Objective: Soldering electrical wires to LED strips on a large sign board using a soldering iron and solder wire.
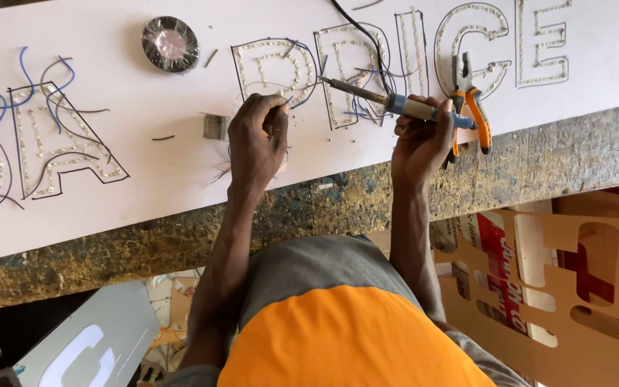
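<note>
Soldering iron [402, 104] in the upper middle of the frame, gripped by its blue and tan handle in the right hand [422, 140], fingers wrapped tight round it, metal tip pointing left over the white sign board [145, 172] toward a letter outlined in small lights [275, 68]. Left hand [257, 137] just left of centre, resting on the board below that letter, thumb and fingers pinched narrow on something thin near the iron's tip; too small to tell whether wire or solder. Orange-handled pliers [471, 97] lying on the board just right of the right hand, jaws toward the top edge. Roll of black tape [170, 44] at upper left, well apart from both hands. Small grey metal piece [215, 127] just left of the left hand. Blue and black wires [37, 79] looping over the letters at far left. Rough, paint-flecked workbench edge [539, 165] below the board.
</note>
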